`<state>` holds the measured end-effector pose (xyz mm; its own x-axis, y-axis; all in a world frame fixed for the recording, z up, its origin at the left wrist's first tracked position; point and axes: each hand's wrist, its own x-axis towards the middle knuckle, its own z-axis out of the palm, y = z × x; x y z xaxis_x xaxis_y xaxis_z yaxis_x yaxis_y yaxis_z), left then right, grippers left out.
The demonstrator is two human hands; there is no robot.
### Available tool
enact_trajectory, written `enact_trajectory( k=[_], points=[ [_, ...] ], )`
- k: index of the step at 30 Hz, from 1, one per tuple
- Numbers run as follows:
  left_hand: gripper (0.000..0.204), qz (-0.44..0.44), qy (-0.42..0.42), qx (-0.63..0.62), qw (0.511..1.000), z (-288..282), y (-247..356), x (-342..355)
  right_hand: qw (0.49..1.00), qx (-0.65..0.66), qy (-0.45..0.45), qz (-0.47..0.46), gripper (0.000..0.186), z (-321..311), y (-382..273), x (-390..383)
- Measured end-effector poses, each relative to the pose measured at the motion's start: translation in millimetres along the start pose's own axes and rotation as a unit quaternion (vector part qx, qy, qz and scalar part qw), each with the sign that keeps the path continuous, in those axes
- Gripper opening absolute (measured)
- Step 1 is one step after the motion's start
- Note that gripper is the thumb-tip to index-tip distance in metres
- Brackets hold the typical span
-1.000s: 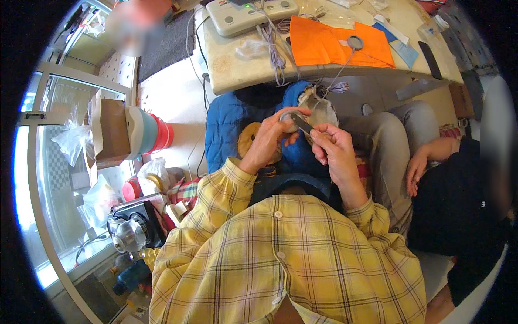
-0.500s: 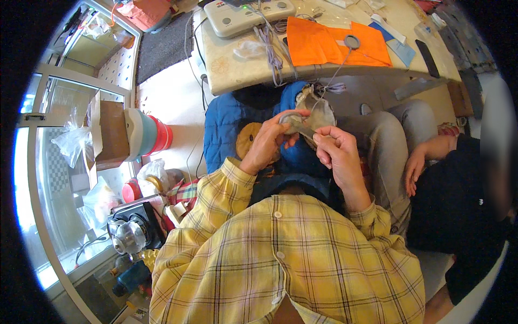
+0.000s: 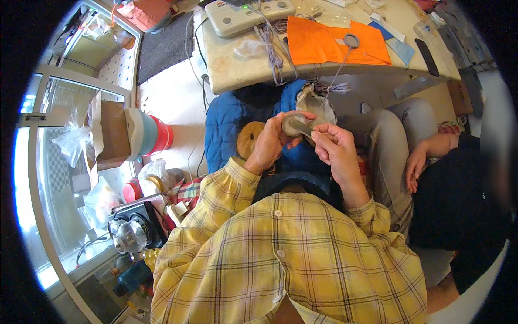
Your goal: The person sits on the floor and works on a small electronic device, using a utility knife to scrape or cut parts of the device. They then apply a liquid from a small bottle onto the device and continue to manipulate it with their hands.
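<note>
Near the middle of the view my left hand is closed around a small round greyish disc, which it holds tilted up. My right hand pinches a flat, narrow grey tool lying across the disc's face. Just behind them is a crumpled off-white cloth or pouch, partly hidden, with a grey cord running up from it. Below and around my hands lies a blue quilted fabric item with a round tan patch.
A table ahead holds a white control unit, wires and orange cloth. Left are glass doors, a cardboard box, buckets and clutter. At my right sits another person, grey-trousered legs and a hand showing.
Both hands stay in nearly the same place. The tool has shifted slightly over the disc, and my left hand has moved a little, with the disc's face now showing more.
</note>
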<state>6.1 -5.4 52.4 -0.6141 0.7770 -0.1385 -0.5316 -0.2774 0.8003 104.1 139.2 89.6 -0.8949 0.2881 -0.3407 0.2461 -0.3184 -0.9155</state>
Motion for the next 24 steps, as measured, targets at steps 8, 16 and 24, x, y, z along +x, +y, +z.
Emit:
enact_trajectory(
  k=[8, 16, 24],
  points=[
    [0.047, -0.008, 0.006, -0.018, 1.0, 2.9, -6.7, 0.4, 1.0, -0.023, 0.004, -0.018, 0.011, 2.2, 3.2, 0.0],
    [0.041, -0.002, 0.01, -0.043, 0.999, 4.6, -7.2, 1.4, 0.999, -0.038, 0.013, -0.009, 0.013, -1.4, -9.4, -5.2],
    [0.034, -0.024, 0.028, -0.05, 0.998, 4.8, -5.2, 1.1, 0.998, -0.051, -0.007, -0.032, 0.011, -0.7, -7.2, -4.3]
  ],
)
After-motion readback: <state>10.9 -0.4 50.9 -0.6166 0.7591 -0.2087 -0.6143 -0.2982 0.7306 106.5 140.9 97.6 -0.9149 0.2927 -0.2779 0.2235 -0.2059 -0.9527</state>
